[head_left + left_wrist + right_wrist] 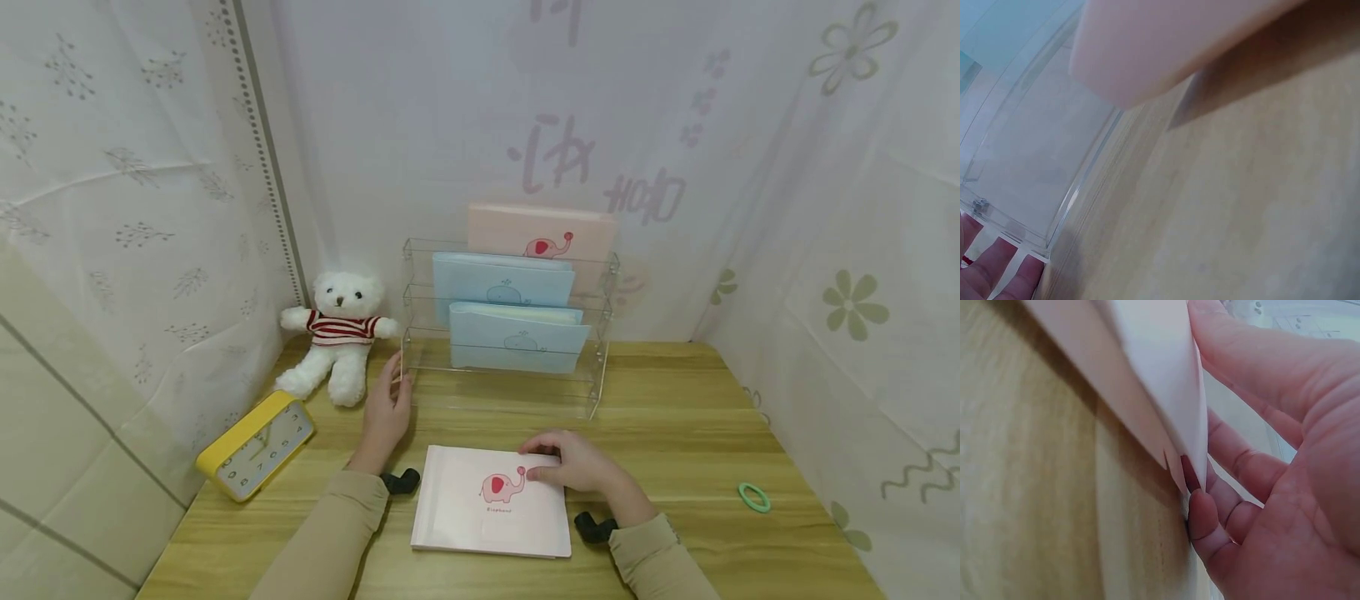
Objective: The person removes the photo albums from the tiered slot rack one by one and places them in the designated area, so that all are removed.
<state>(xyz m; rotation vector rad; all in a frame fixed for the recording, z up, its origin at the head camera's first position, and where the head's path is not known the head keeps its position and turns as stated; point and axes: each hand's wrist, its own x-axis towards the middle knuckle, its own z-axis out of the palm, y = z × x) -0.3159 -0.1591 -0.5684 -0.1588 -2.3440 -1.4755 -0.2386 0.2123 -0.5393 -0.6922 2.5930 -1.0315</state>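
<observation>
Both hands out, pink book flat on the surface point(675, 400).
Left hand point(386, 408), fingers straight, touches the clear rack's point(510, 387) corner; right hand point(573, 462) curls its grip round the pink book's point(491, 510) far edge.

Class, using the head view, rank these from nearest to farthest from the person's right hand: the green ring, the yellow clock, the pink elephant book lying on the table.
Measured from the right hand:
1. Pink elephant book, under the fingers, at the table's front centre.
2. Green ring, on the right side of the table.
3. Yellow clock, far left, near the curtain.
</observation>
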